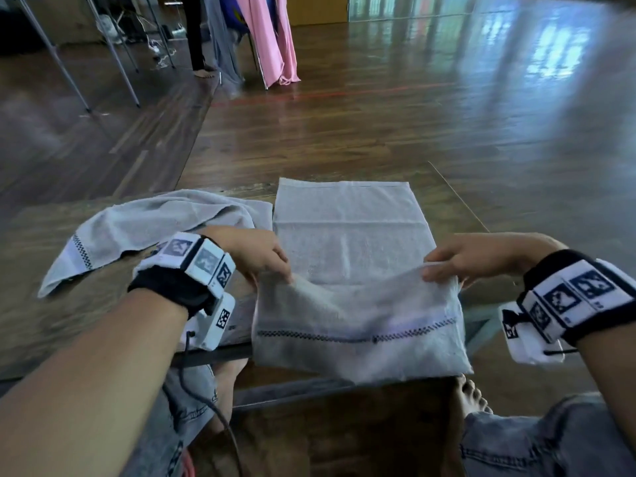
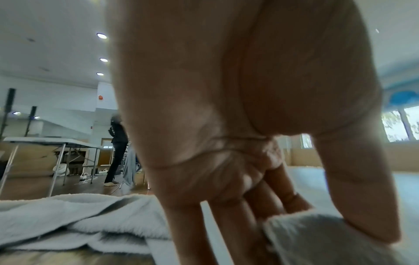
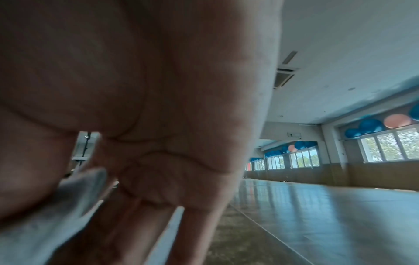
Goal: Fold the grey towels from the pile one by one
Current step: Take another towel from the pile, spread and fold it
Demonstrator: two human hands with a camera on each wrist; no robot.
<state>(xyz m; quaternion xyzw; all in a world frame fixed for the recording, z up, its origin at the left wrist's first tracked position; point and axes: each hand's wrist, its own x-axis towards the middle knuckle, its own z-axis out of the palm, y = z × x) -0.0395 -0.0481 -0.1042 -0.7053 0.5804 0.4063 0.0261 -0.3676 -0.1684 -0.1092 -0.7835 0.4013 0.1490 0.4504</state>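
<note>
We're mid-fold on one grey towel [image 1: 347, 235]; it lies on the low wooden table [image 1: 41, 321] straight ahead, far half flat, near half lifted and hanging over the table's front edge; dark checked stripe shows across the hanging part.

Our left hand [image 1: 256, 254] pinches the near-left corner, thumb on top and fingers under the cloth; the left wrist view confirms the pinch, thumb [image 2: 362, 206] pressed onto the terry edge. Our right hand [image 1: 481, 259] pinches the near-right corner the same way; in the right wrist view cloth sits between thumb and fingers, though blurred.

The rest of the pile [image 1: 148, 225], a rumpled grey towel with its own checked stripe, lies just beside the left wrist, touching the flat towel's left edge or very close; can't tell which.

Step in hand, as we judge it: first fold, near edge going over to the far edge. Next move calls for carrying both corners forward together, keeping the edge taut, landing corners on the far corners; then smoothing. Risk: sag in the middle giving a crooked crease.
</note>
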